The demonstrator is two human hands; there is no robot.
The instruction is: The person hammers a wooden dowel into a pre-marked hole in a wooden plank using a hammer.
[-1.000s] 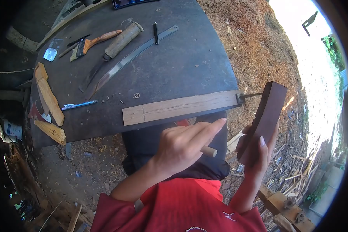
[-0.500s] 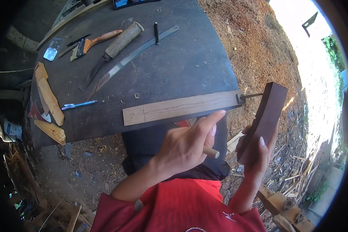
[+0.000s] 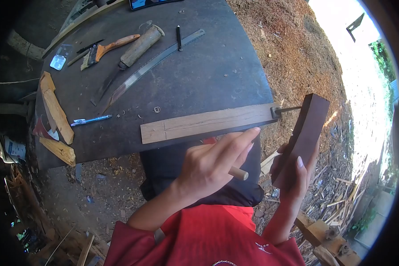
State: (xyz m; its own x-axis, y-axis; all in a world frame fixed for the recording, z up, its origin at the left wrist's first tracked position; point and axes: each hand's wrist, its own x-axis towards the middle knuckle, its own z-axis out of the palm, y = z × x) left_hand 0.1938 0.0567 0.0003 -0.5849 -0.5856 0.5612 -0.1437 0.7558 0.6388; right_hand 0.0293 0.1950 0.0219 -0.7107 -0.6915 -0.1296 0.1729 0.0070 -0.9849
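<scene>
My left hand (image 3: 213, 162) is closed around a wooden handle (image 3: 239, 173), of which only the round butt end shows. The rest of that tool is hidden by my hand. Its index finger stretches toward the near edge of a pale wooden board (image 3: 208, 124), which lies along the table's front edge with a crack in its grain. At the board's right end sits a metal piece with a thin rod (image 3: 289, 109). My right hand (image 3: 296, 173) grips a dark reddish-brown wooden block (image 3: 309, 126) upright, thumb across its face, to the right of the table.
On the dark table (image 3: 199, 84) lie a metal ruler (image 3: 157, 60), a wooden-handled blade (image 3: 141, 46), a paintbrush (image 3: 113, 45), a black pen (image 3: 179, 38) and a blue pen (image 3: 91, 120). Split wood pieces (image 3: 56, 106) rest at the left edge. Sawdust (image 3: 288, 48) is heaped beyond.
My left hand has turned slightly, and the handle's butt end has shifted a little left and up. My right hand and the block stay nearly still.
</scene>
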